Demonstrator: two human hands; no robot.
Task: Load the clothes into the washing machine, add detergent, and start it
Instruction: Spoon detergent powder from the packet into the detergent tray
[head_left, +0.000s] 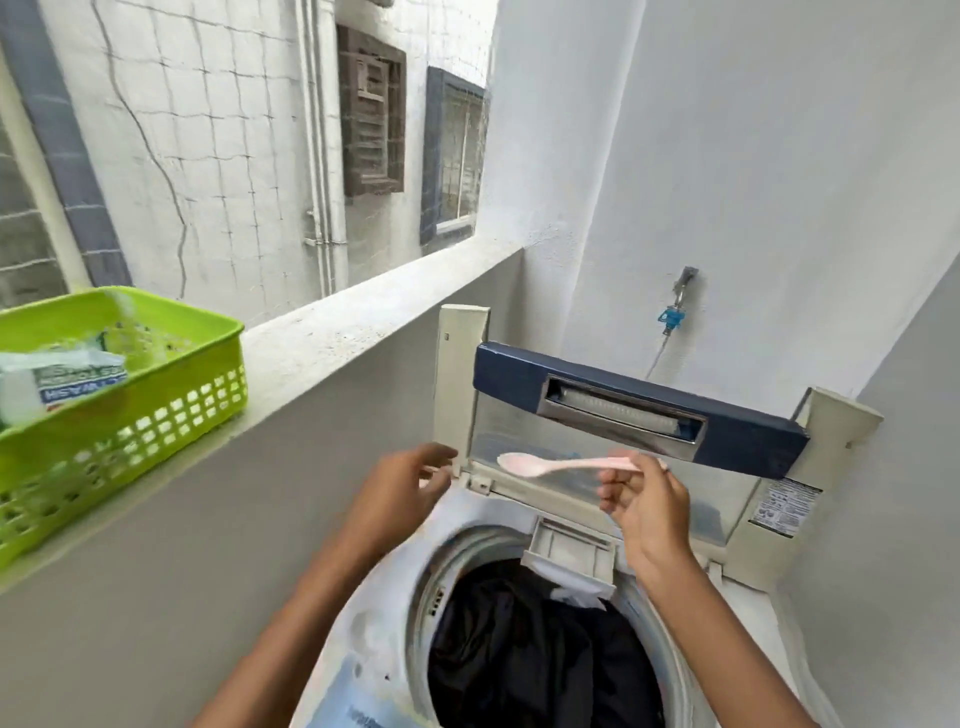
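here, right hand (647, 512) grip holding pink spoon (558, 464), left hand (400, 493) grip wide, dark clothes (530, 649) in drum

Left hand (402, 486) motion-blurred beside washing machine (374, 639); machine front, green basket (156, 410) left side cut off.

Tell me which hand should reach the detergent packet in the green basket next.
Left. The left hand is empty and nearer the green basket holding the detergent packet; the right hand holds the pink spoon.
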